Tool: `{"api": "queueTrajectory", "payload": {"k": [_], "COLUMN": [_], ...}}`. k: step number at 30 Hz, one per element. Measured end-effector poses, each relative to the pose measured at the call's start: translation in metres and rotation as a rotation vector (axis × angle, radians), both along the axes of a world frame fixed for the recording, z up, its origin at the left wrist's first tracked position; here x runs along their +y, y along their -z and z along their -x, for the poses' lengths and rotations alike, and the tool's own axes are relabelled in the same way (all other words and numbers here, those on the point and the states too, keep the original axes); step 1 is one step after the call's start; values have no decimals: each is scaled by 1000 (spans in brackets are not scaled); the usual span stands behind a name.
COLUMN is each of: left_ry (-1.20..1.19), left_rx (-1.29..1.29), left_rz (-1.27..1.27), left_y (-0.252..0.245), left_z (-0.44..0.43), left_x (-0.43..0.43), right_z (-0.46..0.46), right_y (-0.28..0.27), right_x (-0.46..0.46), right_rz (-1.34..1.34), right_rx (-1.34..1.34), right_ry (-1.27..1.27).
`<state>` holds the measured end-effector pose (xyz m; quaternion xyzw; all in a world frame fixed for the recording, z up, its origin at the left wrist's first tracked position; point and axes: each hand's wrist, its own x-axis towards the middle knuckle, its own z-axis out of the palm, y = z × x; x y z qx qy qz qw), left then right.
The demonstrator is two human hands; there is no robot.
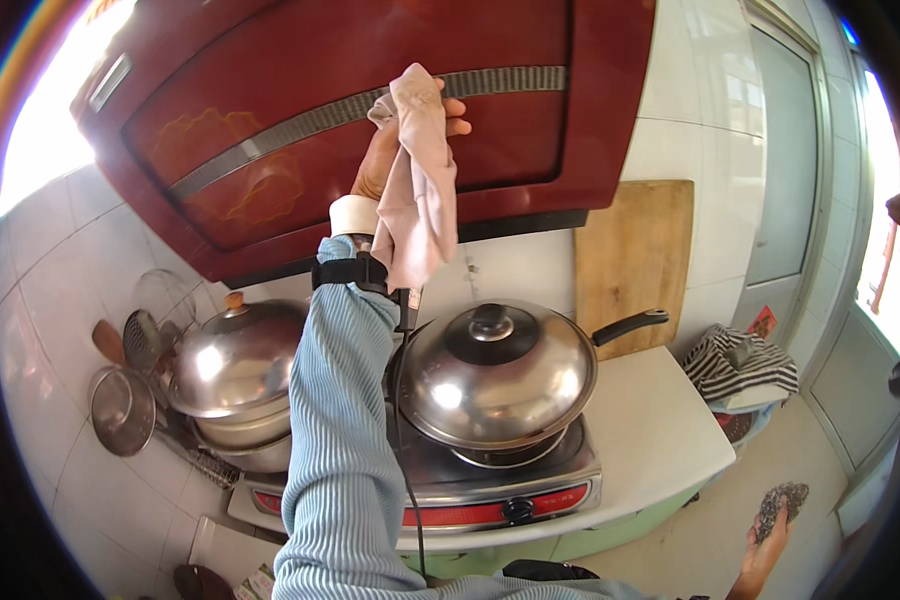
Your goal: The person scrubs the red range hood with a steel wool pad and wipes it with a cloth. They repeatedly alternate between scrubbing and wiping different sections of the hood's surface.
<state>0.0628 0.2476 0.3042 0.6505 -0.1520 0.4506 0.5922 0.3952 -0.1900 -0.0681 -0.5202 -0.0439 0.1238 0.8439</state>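
Note:
My left hand (375, 161) is raised and grips a pale pink cloth (418, 180), which hangs down past the wrist. Both are in front of the ribbed strip (506, 80) of a dark red range hood (330, 180); whether they touch it, I cannot tell. A light blue ribbed sleeve covers this arm, with a black strap (337, 273) around it and a thin black cable (409, 480) running below. Far off at the lower right, my right hand (763, 553) holds a grey metal scouring pad (781, 506) away from the stove.
A wok with a domed steel lid (495, 390) and a lidded steel pot (232, 367) stand on the gas stove (570, 495). A wooden cutting board (634, 270) leans on the tiled wall. Utensils and a strainer (122, 411) hang left. Striped fabric (742, 364) lies beyond the white counter (645, 435).

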Motion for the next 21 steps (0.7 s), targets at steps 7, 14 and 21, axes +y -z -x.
{"api": "queueTrajectory", "payload": {"k": [7, 14, 21], "left_ry": [-223, -932, -1611], "left_rx": [175, -83, -672], "left_rz": [142, 464, 449], "left_y": [1, 3, -6], "left_z": [73, 217, 385], "left_x": [0, 43, 71], "right_z": [0, 36, 89], "right_y": [6, -24, -44], "right_x": [15, 57, 93], "right_rz": [21, -16, -63], "right_rx": [-32, -54, -76], "right_ry": [-128, -116, -133]}}
